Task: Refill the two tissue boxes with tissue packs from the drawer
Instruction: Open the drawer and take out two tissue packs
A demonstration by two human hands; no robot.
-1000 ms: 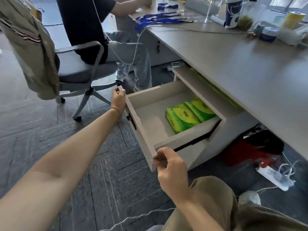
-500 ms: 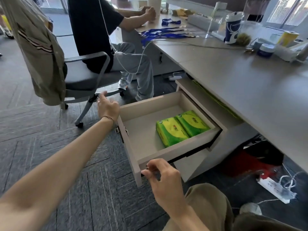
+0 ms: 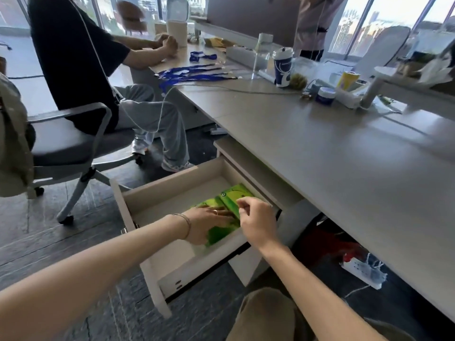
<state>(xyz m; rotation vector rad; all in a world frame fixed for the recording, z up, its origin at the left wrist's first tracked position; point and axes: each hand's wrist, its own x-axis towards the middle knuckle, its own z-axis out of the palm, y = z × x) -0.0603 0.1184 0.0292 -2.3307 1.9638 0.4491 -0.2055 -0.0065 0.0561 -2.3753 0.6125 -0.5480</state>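
The drawer (image 3: 170,179) under the desk stands pulled out wide. Two green tissue packs lie side by side in it. My left hand (image 3: 209,222) lies over the nearer pack (image 3: 219,236), fingers stretched across its top and thumb at its near end. My right hand (image 3: 256,217) hovers over the farther pack (image 3: 234,194) with fingers curled, its fingertips at the pack's top; nothing is visibly gripped. I cannot make out any tissue box for certain.
The grey desk (image 3: 344,173) overhangs the drawer on the right and carries a blue cup (image 3: 283,67), jars and blue lanyards (image 3: 194,75). A person sits on an office chair (image 3: 81,143) to the left. A power strip (image 3: 364,269) and cables lie on the floor.
Both hands left the drawer front and reached inside onto the green packs. The drawer is open wider, and my view has lifted toward the desk.
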